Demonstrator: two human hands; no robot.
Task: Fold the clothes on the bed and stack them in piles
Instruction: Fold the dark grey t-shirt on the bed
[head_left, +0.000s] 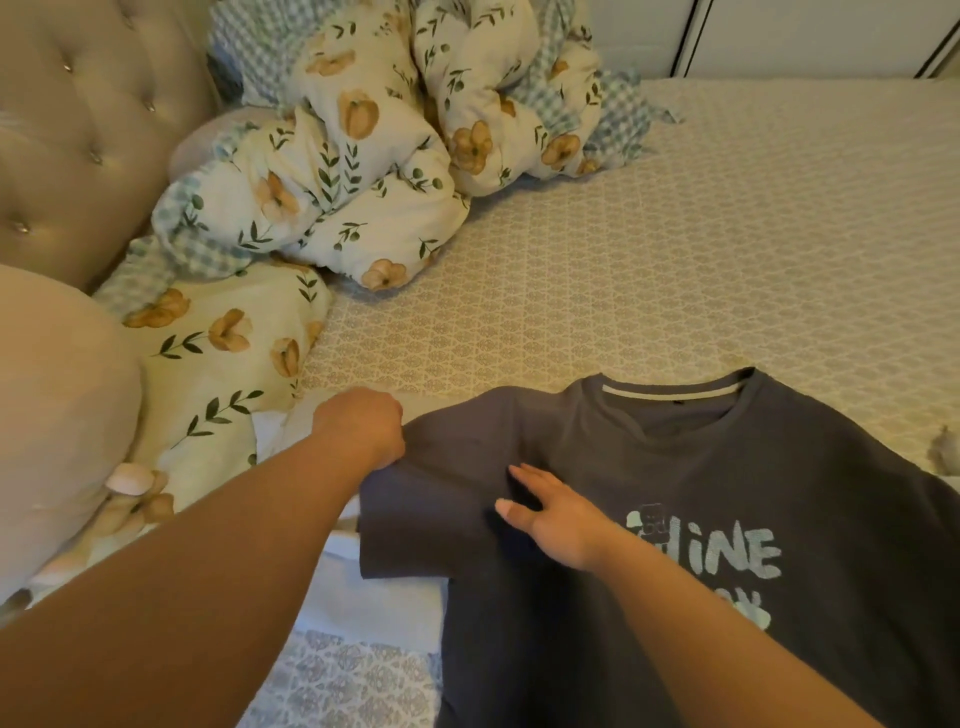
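A dark grey T-shirt (727, 493) with pale printed letters lies face up and spread on the bed, collar pointing away from me. My left hand (361, 428) grips the edge of its left shoulder, just above the sleeve, fingers curled. My right hand (553, 512) lies flat with straight fingers on the shirt's chest near that sleeve, pressing the cloth down. A white garment (363, 587) lies partly under the shirt's left sleeve, at the bed's near left.
The bed has a patterned beige sheet (675, 249). A bunched floral duvet (363, 156) fills the far left, with a floral pillow (218, 364) below it. A tufted beige headboard (78, 130) stands at the left. A small pale object (943, 449) sits at the right edge.
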